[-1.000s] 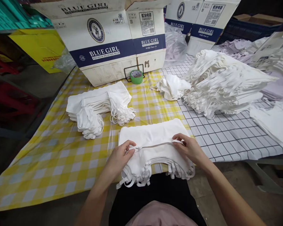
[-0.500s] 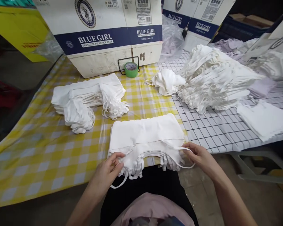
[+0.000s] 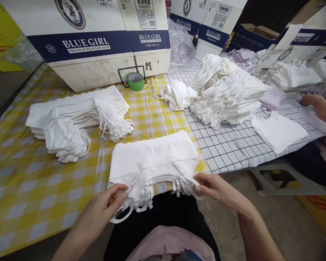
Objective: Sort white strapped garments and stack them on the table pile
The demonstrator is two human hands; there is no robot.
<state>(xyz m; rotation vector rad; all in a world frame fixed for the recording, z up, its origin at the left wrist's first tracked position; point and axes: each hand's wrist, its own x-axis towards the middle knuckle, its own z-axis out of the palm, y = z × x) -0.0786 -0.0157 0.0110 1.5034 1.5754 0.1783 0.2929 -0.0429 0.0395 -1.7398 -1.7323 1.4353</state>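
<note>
A flat stack of white strappy garments (image 3: 152,157) lies at the near edge of the yellow checked tablecloth (image 3: 29,188), its straps hanging over the edge. My left hand (image 3: 105,208) pinches a thin white strap (image 3: 122,216) at the stack's lower left. My right hand (image 3: 214,188) pinches the strap at the lower right corner. Both hands sit at the table edge, above my lap.
A second white stack (image 3: 70,116) lies to the left, a big heap of white garments (image 3: 228,90) to the right on a black grid cloth (image 3: 233,145). Blue Girl cartons (image 3: 84,40) and green tape (image 3: 135,80) stand behind. Another person's hand (image 3: 315,105) shows at far right.
Both hands slid from the top garment's folded edge down to its straps at the table edge. The view has shifted rightward, bringing another person's hand into sight.
</note>
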